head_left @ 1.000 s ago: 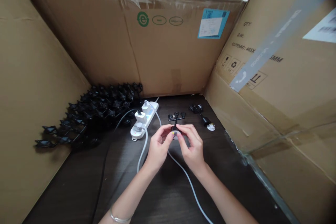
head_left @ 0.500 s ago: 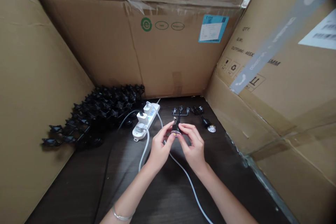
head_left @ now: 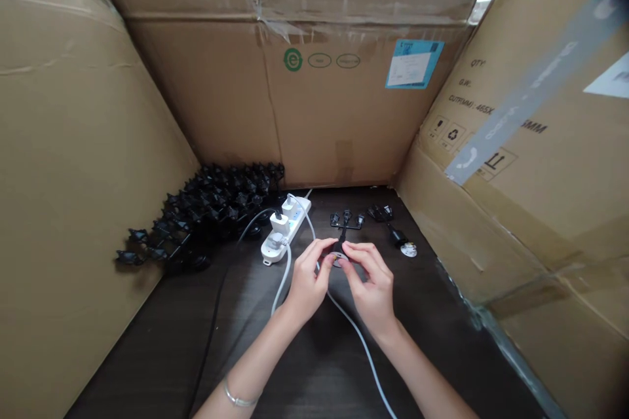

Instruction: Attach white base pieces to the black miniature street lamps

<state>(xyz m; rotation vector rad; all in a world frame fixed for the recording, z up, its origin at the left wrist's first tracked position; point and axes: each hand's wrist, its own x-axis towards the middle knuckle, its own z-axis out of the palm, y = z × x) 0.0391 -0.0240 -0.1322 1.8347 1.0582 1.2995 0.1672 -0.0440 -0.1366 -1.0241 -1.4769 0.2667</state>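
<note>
Between both hands lies a small black lamp-post model (head_left: 343, 234) with three lantern heads at its far end and a round, pale-bottomed base facing me. My left hand (head_left: 310, 276) pinches the base from the left, and my right hand (head_left: 371, 283) pinches it from the right. The fingertips partly cover the base. Right of my hands rests a second black lamp-post model (head_left: 398, 236), on its side, with a pale disc and small parts showing at its base end. A white cable (head_left: 361, 340) passes beneath my hands.
Several black lamp-post models (head_left: 211, 203) are piled at the left. A white power strip (head_left: 296, 222) with plugs and adapters stands left of my hands, a black cable (head_left: 213, 321) running toward me. Cardboard boxes (head_left: 344, 124) wall in the dark table (head_left: 162, 353) at left, back and right.
The whole view has shifted, so things appear farther right and slightly lower. My hands still hold the lamp-post model, and its pale base underside shows more, tilted toward me.
</note>
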